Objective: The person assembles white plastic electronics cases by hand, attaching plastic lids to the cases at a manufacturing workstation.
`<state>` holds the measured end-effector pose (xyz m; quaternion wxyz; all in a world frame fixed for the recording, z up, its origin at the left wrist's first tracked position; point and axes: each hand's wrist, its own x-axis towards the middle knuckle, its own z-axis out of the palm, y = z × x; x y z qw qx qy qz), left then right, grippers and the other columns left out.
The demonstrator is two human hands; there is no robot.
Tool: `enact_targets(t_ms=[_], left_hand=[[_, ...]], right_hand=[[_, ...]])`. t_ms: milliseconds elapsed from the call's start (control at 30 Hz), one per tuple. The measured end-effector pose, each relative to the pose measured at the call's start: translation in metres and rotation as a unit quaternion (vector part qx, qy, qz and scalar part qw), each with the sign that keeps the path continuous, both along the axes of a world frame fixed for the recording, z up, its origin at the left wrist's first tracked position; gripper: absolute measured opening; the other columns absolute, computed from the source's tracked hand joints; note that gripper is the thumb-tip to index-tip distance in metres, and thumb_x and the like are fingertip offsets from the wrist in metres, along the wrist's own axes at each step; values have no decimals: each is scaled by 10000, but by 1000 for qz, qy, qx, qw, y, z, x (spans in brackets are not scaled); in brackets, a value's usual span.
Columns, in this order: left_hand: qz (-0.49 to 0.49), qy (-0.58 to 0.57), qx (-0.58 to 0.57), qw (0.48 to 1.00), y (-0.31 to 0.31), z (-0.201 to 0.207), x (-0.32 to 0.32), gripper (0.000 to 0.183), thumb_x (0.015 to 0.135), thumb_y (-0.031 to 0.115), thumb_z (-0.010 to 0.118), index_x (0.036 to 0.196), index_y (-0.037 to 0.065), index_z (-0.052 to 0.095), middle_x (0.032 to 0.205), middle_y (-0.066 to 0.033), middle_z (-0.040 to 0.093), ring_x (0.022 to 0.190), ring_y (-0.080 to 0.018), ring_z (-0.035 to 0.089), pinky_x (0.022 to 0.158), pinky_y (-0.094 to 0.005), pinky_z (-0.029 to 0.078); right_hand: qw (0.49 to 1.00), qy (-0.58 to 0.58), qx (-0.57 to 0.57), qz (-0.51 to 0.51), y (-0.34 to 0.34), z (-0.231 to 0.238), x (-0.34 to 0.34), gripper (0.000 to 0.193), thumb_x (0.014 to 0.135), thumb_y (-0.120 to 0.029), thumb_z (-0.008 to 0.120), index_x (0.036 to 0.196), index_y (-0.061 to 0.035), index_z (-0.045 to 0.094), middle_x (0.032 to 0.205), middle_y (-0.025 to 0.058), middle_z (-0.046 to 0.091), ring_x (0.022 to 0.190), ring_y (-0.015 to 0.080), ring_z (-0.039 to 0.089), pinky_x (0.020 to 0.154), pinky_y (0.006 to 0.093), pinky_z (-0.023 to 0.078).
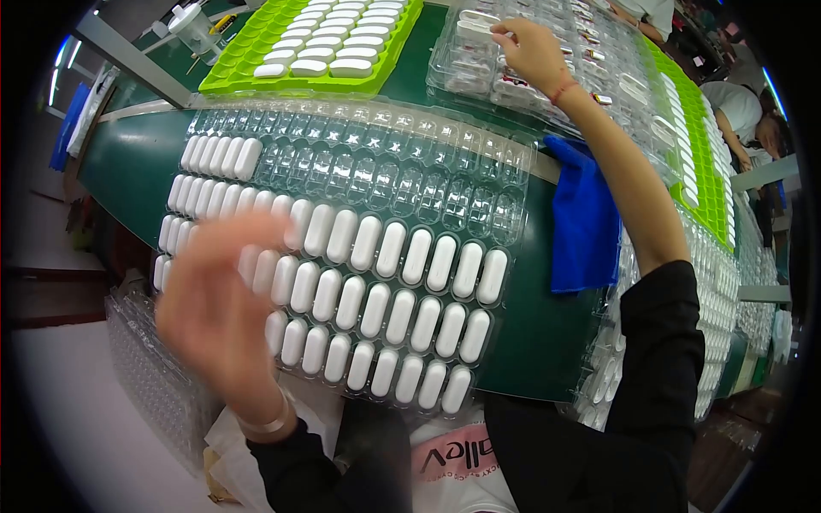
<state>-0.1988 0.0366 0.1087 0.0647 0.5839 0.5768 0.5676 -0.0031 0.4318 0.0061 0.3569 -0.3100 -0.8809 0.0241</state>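
Right hand (pixel 534 56), fingers (pixel 512 26) narrowly parted at a clear tray (pixel 469 61); left hand (pixel 224 303), blurred over white pieces (pixel 417 256), grip unclear.

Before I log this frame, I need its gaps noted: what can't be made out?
Head view, left hand: blurred, so whether it holds anything is unclear.
Head view, clear blister tray: some cells hide behind that hand, so the white oval pieces can't all be counted.
Head view, right hand: too small to tell whether it grips anything.
Head view, lime-green tray at upper left: far end cut off by the top edge.
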Motion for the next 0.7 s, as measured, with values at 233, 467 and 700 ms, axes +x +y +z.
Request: enact_targets(t_ms=[233,467,700], left_hand=[[289,355,-314,831,69,-131,-216,366,788,278,730,1049,27,678,954,-186,697,900,-359,664,789,-441,512],[226,291,-132,920,56,-70,-69,273,870,80,670,1137,25,653,1039,-122,693,842,-233,649,746,-339,507],[-65,190,-82,976,-46,-41,159,333,762,-110,699,1084,-81,620,1018,-167,649,915,-266,625,796,-352,512]], right_hand=[[969,82,-232,19,-144,70,149,201,944,-127,571,1052,-19,701,803,49,697,687,103,615,636,236,499],[921,32,-233,-312,-227,61,350,194,911,-174,632,936,5,700,704,42,676,601,77,579,560,235,457],[882,-188,-143,-408,-266,24,415,145,819,-161,674,846,-18,664,753,96,628,697,265,611,651,369,475]])
